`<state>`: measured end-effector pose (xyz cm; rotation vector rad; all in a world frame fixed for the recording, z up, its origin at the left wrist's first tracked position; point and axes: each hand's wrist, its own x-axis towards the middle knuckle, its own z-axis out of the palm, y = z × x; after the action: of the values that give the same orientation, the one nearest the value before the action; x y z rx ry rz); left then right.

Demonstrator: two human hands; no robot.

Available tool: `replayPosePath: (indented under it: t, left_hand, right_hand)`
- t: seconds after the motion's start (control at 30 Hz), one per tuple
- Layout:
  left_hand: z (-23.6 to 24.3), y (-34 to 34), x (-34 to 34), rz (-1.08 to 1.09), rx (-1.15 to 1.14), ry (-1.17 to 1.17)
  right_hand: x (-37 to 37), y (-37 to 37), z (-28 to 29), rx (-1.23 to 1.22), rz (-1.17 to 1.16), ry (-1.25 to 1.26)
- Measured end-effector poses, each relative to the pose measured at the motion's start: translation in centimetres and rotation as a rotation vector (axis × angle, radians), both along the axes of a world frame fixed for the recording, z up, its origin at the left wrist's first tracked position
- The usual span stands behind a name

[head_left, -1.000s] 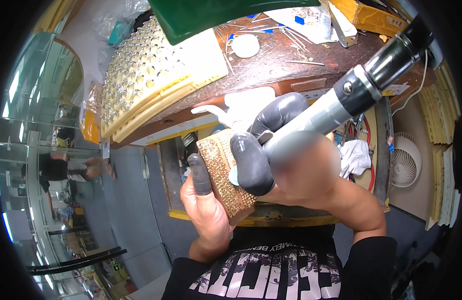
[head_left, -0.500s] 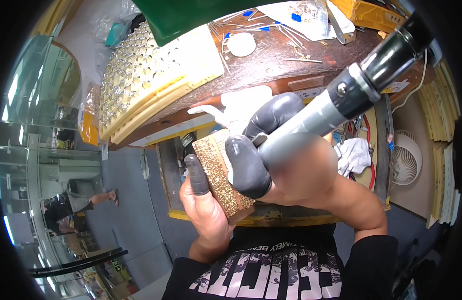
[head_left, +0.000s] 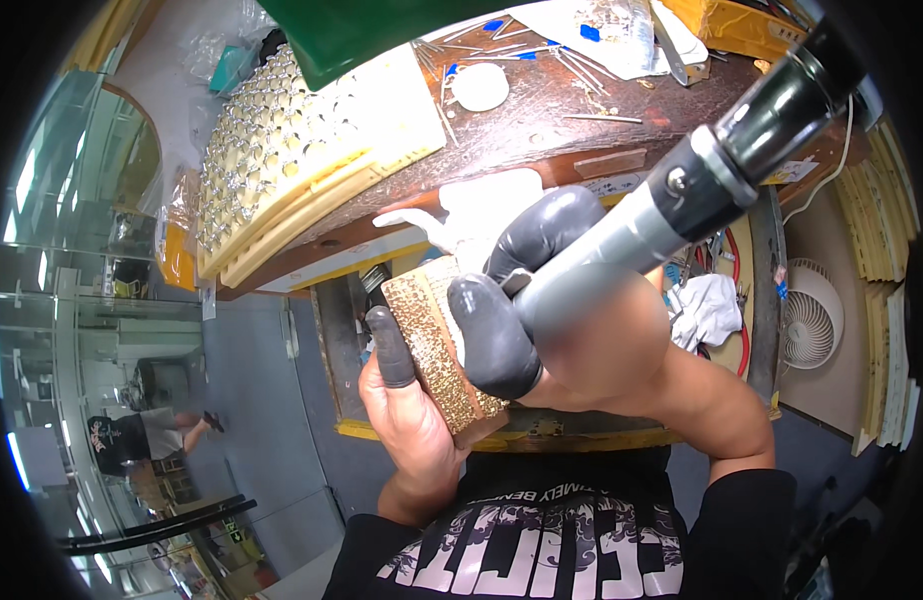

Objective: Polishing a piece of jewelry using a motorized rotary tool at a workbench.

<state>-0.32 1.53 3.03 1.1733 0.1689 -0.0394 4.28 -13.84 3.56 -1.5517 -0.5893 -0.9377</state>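
My left hand (head_left: pixel 414 425) is closed around a wooden block (head_left: pixel 437 350) whose side is crusted with small gold-coloured grains. A black finger cot covers its thumb, which lies along the block's left side. In my right hand (head_left: pixel 567 325) is a thick silver-and-black rotary handpiece (head_left: pixel 632 240), tilted up to the right. Black cots cover the right thumb and forefinger, which pinch its lower end right above the block. The handpiece's tip and the block's upper face are mostly hidden behind these fingers. Part of the right hand looks blurred.
Behind my hands is a dark wooden bench (head_left: pixel 542 125) with thin metal rods and a white round disc (head_left: pixel 481 88). Stacked boards (head_left: pixel 312 180) with shiny pieces stand left. Below lies an open drawer with a white cloth (head_left: pixel 707 310). A green shade (head_left: pixel 372 35) overhangs; a fan (head_left: pixel 812 312) is right.
The handpiece and right hand have shifted very slightly; both grips stay the same. A person in the background at the left has moved a little.
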Motion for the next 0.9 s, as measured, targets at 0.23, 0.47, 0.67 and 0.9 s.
replayPosePath:
  t: [0.23, 0.47, 0.67, 0.9]
  left_hand:
    - [0.5, -0.5, 0.0, 0.003, -0.025, 0.009]
    - [0.2, -0.3, 0.0, 0.012, -0.012, -0.013]
    - [0.0, 0.1, 0.1, -0.020, -0.034, -0.024]
    - [0.2, -0.7, 0.2, 0.072, 0.086, -0.012]
  right_hand:
    - [-0.1, -0.1, 0.0, -0.008, 0.010, 0.029]
    - [0.0, 0.0, 0.2, 0.010, 0.009, 0.036]
    - [-0.1, 0.1, 0.1, 0.012, 0.007, 0.040]
    - [-0.1, 0.1, 0.2, 0.022, 0.013, 0.032]
